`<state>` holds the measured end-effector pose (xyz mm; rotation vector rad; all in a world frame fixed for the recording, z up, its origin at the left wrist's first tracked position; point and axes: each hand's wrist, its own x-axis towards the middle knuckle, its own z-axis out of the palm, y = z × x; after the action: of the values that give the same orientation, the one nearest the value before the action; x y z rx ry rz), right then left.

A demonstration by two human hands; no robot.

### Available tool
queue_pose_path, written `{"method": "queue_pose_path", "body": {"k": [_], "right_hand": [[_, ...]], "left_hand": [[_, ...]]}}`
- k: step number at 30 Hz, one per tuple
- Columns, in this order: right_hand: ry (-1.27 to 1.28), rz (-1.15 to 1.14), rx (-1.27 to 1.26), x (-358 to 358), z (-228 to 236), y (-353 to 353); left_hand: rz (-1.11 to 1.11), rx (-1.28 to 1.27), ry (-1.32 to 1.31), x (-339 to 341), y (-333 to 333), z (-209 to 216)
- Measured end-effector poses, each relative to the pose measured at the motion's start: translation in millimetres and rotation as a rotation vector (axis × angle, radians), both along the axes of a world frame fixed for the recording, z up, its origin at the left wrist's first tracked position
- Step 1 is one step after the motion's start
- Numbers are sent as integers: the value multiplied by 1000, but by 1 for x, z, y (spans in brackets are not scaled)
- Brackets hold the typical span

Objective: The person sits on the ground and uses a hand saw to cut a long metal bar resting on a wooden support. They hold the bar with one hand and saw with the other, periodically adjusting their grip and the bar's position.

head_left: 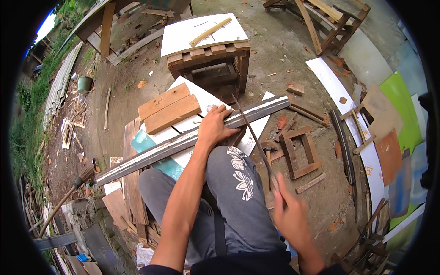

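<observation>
A long dark-grey plank [172, 145] with a white stripe lies slantwise across my front, rising from lower left to upper right. My left hand [214, 124] grips it right of its middle, fingers over the far edge and thumb on the near side. In my right hand [288, 208] is the handle of a handsaw [256, 140], its narrow dark blade seen nearly edge-on. The blade crosses the plank just right of my left hand; how deep it sits in the wood I cannot tell. Two brown wood blocks [172, 112] rest beyond the plank on a white board [183, 89].
A wooden stool with a white top [176, 40] stands ahead, bearing a thin stick [211, 32]. On the ground at right lie a wooden frame [288, 158], a hammer [269, 147] and offcuts. Sheets and a green panel [403, 107] line the right side; a broom [82, 176] is at left.
</observation>
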<state>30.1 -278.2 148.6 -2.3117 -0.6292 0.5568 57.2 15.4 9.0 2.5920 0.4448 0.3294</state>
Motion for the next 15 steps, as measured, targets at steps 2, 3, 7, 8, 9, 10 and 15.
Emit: {"method": "queue_pose_path", "body": {"k": [2, 3, 7, 8, 9, 10, 15], "right_hand": [[-135, 44, 166, -5, 2, -8], [-196, 49, 246, 0, -2, -5], [-38, 29, 168, 68, -56, 51], [-171, 70, 275, 79, -68, 62], [-139, 71, 268, 86, -77, 67], [-162, 92, 321, 86, -83, 69], [-194, 97, 182, 22, -61, -1]], "left_hand": [[-37, 46, -88, 0, 1, -4], [-25, 19, -33, 0, 2, -5], [-22, 34, -71, 4, 5, 2], [6, 14, -59, 6, 7, 5], [48, -13, -61, 7, 5, 7], [54, -10, -5, 9, 5, 9], [98, -14, -11, 8, 2, 8]]}}
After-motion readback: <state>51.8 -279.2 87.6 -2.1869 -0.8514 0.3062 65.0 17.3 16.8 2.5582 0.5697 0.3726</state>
